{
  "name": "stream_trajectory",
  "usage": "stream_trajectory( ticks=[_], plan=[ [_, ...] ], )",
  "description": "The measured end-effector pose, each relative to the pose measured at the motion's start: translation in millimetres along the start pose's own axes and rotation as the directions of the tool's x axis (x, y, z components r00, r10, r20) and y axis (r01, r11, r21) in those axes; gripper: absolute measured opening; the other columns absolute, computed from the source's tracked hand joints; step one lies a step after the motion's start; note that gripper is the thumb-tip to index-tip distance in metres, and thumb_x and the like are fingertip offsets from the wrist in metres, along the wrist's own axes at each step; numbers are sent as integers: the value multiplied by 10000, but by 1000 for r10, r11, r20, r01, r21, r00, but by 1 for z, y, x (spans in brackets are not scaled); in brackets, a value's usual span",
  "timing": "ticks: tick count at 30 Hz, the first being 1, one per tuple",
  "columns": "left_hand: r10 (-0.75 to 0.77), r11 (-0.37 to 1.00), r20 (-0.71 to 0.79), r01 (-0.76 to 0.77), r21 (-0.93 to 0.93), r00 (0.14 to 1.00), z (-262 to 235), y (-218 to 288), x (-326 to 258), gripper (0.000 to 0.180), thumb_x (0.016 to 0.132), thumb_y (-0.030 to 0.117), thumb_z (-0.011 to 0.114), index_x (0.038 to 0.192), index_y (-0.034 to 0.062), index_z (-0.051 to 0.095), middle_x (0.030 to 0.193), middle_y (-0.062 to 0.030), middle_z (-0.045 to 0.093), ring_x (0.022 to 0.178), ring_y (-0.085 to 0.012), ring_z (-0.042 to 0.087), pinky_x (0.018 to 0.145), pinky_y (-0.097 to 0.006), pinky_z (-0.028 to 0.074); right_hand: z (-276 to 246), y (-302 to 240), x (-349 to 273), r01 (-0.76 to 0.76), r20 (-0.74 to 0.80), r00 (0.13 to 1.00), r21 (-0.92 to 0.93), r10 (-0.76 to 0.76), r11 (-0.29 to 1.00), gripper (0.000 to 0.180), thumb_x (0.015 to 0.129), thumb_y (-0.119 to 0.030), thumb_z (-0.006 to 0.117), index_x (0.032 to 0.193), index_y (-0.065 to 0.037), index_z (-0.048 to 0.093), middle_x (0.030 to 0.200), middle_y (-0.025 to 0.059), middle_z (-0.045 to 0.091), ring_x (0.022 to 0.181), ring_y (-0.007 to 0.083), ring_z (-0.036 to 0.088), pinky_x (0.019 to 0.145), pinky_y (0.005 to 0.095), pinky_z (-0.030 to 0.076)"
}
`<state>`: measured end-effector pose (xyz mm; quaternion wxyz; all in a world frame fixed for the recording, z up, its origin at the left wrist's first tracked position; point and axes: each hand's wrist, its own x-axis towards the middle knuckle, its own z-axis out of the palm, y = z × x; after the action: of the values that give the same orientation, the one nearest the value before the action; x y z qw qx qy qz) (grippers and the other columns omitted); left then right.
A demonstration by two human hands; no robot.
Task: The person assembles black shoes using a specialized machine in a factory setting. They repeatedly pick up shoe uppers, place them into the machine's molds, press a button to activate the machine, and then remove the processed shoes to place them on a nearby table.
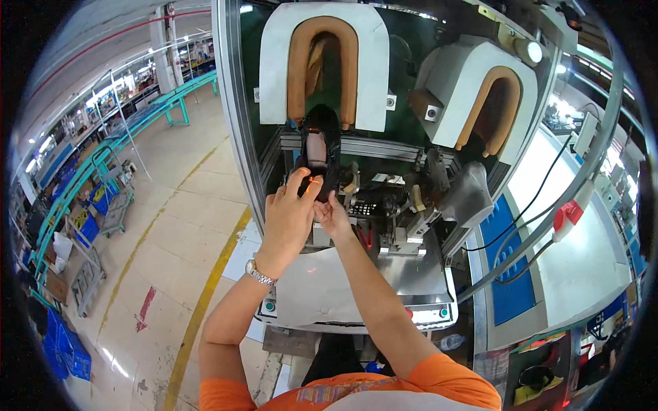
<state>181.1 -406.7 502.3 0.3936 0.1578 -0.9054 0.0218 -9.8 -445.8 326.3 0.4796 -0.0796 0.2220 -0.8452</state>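
Tiled floor (164,236); white machine arches (373,68). One black shoe (332,154), held in left hand (289,211) and right hand (333,217), fingers (296,181) clamped on it.

The scene is bright overall, lit from above by ceiling lamps (595,66) that burn out to white streaks at upper right. The white tabletop (582,257) on the right is nearly washed out, while the recess behind the U-shaped brown pad (296,65) falls into dark green shadow. A red-orange glow catches the fingertips of the left hand (288,218) and the black shoe (330,147), whose dark surface loses detail. Glare streaks the tiled floor (171,236) at lower left. Fisheye distortion bows the grey hose (582,181); the corners go black, and the distant conveyor line (161,103) looks soft.
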Motion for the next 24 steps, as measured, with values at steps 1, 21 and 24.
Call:
stream_trajectory(
  ticks=[1, 21, 24],
  plan=[
    [-6, 1000, 1, 6, -10, 1000, 1, -1, 0, 352, 768, 37, 539, 1117, 70, 511, 1153, -92, 424, 750, -214, 553, 712, -375, 443, -1, 0, 1, 1, 10, 1000, 2, -1, 1000, 215, 852, -300, 558, 773, -114, 482, 630, 12, 521, 659, 184, 613, 696, 327, 516],
    [-39, 997, -34, 37, -67, 999, 11, -2, -3, 415, 724, 10, 538, 1133, 63, 498, 1205, -140, 424, 1054, -305, 471, 883, -390, 396, -14, 2, -5, -78, 95, 993, 41, 74, 996, 254, 837, -278, 582, 992, -81, 545, 867, 100, 600, 829, 234, 600, 797, 348, 494],
    [74, 957, -111, -102, -273, 991, 25, 1, -3, 444, 713, 4, 542, 1151, 58, 488, 1251, -159, 411, 1176, -321, 379, 997, -414, 293, -32, 2, -31, 77, 239, 963, 212, -128, 974, 89, 832, -168, 556, 861, -83, 556, 796, 108, 612, 712, 211, 597, 689, 351, 511]
  ],
)
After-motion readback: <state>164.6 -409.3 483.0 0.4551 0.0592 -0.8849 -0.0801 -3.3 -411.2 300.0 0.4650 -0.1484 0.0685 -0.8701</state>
